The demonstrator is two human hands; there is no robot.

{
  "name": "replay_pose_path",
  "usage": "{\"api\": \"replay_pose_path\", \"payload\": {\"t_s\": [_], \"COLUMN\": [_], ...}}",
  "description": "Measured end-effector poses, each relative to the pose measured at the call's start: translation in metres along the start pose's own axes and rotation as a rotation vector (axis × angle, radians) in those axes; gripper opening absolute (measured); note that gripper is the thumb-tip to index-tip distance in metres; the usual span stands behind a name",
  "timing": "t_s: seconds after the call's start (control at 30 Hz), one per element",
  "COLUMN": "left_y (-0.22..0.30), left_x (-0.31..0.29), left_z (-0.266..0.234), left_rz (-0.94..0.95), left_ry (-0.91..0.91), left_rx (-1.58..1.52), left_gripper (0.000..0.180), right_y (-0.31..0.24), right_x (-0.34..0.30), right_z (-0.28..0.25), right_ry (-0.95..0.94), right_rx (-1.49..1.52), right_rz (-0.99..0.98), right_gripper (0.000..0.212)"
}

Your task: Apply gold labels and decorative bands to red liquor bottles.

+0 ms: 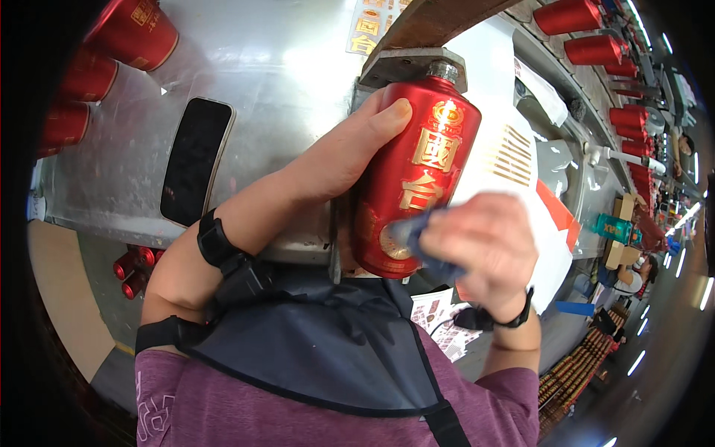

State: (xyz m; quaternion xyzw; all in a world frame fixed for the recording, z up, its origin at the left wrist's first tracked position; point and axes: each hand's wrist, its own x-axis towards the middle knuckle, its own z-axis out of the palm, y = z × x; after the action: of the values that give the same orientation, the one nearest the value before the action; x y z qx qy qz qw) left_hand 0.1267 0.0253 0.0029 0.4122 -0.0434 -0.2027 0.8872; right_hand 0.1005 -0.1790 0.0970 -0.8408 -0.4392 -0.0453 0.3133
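My left grip (351,147) holds the red bottle (421,167) by its shoulder, right grip (484,242) pinches blue cloth (433,259) over its lower front.

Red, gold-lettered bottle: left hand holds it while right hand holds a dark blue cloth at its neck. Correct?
Wrong spot: the head view shows the right hand holding the dark blue cloth low on the bottle, which the left hand holds.

Dark-screened phone (197,160) lying on metal tabletop (261,74), teal container (614,228) near cardboard box (614,255), bright light tubes (706,293)
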Motion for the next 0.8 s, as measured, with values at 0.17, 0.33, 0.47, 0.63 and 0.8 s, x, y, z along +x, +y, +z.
{"api": "replay_pose_path", "payload": {"t_s": [0.17, 0.33, 0.47, 0.63, 0.8], "left_y": [0.002, 0.007, 0.0, 0.002, -0.003], "left_x": [-0.003, -0.003, -0.001, -0.003, -0.001], "left_z": [0.002, 0.004, -0.005, -0.001, -0.008], "left_rz": [-0.124, -0.174, -0.172, -0.202, -0.167], "left_ry": [0.072, 0.075, 0.068, 0.097, 0.06], "left_rx": [-0.047, 0.037, 0.003, -0.009, -0.033], "left_gripper": [0.058, 0.068, 0.068, 0.067, 0.067], "right_y": [0.012, 0.035, 0.013, 0.021, 0.021], "right_x": [-0.007, 0.003, -0.027, -0.02, -0.015], "right_z": [-0.003, 0.006, 0.018, 0.006, 0.012], "right_ry": [0.041, 0.357, 0.201, 0.21, 0.268], "right_rx": [0.238, 0.233, 0.101, 0.163, 0.123], "right_rz": [0.231, 0.31, 0.026, 0.108, 0.104], "right_gripper": [0.024, 0.029, 0.035, 0.033, 0.038]}}
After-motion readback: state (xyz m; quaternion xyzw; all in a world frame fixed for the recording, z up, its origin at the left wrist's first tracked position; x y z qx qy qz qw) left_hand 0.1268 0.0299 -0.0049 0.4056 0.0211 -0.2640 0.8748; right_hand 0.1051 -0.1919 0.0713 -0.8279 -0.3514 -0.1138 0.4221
